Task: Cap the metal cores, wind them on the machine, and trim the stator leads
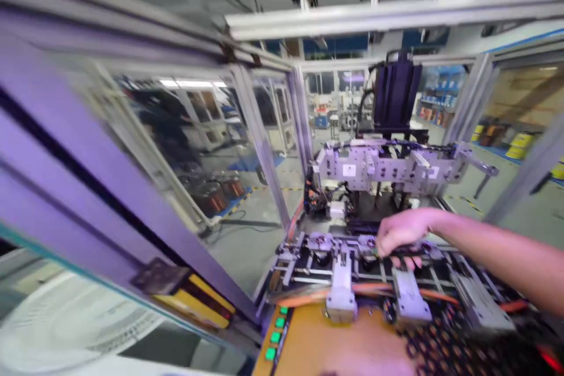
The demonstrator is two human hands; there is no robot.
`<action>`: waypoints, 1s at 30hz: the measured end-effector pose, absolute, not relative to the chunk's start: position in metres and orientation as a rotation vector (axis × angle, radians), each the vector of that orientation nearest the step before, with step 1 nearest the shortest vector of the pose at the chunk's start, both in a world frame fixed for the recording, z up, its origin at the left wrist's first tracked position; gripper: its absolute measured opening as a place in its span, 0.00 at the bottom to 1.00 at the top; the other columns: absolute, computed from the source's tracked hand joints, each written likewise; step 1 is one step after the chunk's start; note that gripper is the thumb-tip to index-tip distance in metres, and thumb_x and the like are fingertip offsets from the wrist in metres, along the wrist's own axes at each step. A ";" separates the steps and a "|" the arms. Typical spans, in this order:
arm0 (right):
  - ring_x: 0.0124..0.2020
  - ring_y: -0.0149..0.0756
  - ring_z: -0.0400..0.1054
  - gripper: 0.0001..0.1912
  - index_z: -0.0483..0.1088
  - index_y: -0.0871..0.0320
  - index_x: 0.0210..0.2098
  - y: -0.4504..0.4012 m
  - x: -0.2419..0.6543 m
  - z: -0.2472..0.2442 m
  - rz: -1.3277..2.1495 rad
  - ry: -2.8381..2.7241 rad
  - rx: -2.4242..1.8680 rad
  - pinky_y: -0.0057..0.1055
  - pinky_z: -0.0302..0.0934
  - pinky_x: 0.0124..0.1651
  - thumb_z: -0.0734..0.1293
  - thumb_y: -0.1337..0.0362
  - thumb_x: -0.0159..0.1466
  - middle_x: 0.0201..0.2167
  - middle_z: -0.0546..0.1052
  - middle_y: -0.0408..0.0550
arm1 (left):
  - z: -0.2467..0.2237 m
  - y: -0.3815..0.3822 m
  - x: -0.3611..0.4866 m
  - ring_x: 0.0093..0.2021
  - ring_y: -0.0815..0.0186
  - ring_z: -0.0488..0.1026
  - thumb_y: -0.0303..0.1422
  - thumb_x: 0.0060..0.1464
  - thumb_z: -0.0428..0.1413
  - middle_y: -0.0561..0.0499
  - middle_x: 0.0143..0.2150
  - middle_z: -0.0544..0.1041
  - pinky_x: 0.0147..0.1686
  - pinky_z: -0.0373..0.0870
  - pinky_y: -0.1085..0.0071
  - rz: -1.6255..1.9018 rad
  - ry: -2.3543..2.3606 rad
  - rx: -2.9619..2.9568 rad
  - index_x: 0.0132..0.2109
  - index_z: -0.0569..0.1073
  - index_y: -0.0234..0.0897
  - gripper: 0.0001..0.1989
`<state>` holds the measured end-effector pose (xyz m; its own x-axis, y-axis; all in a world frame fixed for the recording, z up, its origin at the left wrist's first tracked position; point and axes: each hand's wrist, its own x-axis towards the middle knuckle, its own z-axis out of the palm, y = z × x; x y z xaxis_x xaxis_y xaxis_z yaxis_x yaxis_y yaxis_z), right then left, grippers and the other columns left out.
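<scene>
A dark part (415, 252) is pinched in the narrowed fingers of the right hand (400, 236), just above the fixture (304, 264), beyond the middle one of three grey blocks (342, 296). The left hand (368, 348) is blurred low over the orange panel (304, 329); whether it is wide, narrow or holding anything cannot be told.

The fixture is laid with metal rods and crossed by an orange hose (304, 298). On the far side, a metal plate (383, 169) is carried across a black column (396, 91). The whole is enclosed by a metal frame (259, 135) with clear panes, through which a grey floor (247, 252) marked with striped tape is seen. Stocked shelves (440, 94) are seen far off.

At the near right, a dark tray (434, 346) is filled with rows of small round pieces, too blurred to be counted. Yellow tubs (520, 144) are stood on the far right, their contents hidden. Copper-coloured spools (211, 197) are grouped beyond the left pane.

Four green buttons (275, 337) are lined along the panel's left edge.
</scene>
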<state>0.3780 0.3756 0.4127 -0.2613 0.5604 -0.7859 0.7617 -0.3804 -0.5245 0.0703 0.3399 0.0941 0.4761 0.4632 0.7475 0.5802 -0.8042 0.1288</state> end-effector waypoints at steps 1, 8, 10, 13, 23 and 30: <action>0.13 0.28 0.66 0.12 0.70 0.64 0.26 0.377 0.380 0.413 -1.704 1.627 1.811 0.22 0.61 0.17 0.63 0.63 0.62 0.17 0.71 0.41 | 0.083 0.325 0.071 0.46 0.60 0.76 0.38 0.63 0.57 0.46 0.51 0.78 0.41 0.78 0.62 -1.240 -0.911 -2.621 0.50 0.75 0.44 0.10; 0.18 0.28 0.70 0.14 0.72 0.70 0.38 0.398 0.395 0.404 -1.727 1.478 1.957 0.24 0.68 0.23 0.61 0.63 0.69 0.23 0.75 0.45 | 0.053 0.287 0.066 0.30 0.66 0.80 0.31 0.62 0.58 0.51 0.34 0.82 0.37 0.74 0.70 -1.229 -0.895 -2.809 0.44 0.76 0.34 0.06; 0.19 0.30 0.71 0.14 0.71 0.71 0.40 0.402 0.395 0.402 -1.700 1.463 1.978 0.27 0.70 0.24 0.61 0.63 0.69 0.24 0.75 0.46 | 0.054 0.290 0.066 0.29 0.66 0.80 0.32 0.60 0.60 0.51 0.33 0.83 0.37 0.73 0.70 -1.213 -0.897 -2.804 0.44 0.77 0.35 0.07; 0.18 0.31 0.71 0.14 0.70 0.71 0.41 0.406 0.395 0.398 -1.650 1.463 1.983 0.29 0.70 0.23 0.61 0.63 0.70 0.24 0.73 0.45 | 0.056 0.291 0.066 0.28 0.67 0.79 0.31 0.59 0.61 0.52 0.31 0.82 0.37 0.71 0.72 -1.207 -0.905 -2.772 0.44 0.77 0.34 0.07; 0.19 0.32 0.71 0.15 0.70 0.72 0.44 0.411 0.401 0.386 -1.575 1.452 1.985 0.29 0.70 0.22 0.61 0.63 0.70 0.25 0.73 0.45 | 0.059 0.288 0.065 0.28 0.68 0.79 0.30 0.60 0.60 0.53 0.31 0.82 0.38 0.70 0.73 -1.166 -0.947 -2.779 0.44 0.77 0.35 0.06; 0.21 0.33 0.72 0.14 0.71 0.72 0.44 0.412 0.402 0.382 -1.588 1.455 1.975 0.29 0.70 0.24 0.62 0.64 0.70 0.25 0.72 0.46 | 0.061 0.288 0.067 0.29 0.69 0.79 0.30 0.59 0.61 0.52 0.31 0.82 0.38 0.70 0.73 -1.146 -0.950 -2.790 0.44 0.77 0.34 0.07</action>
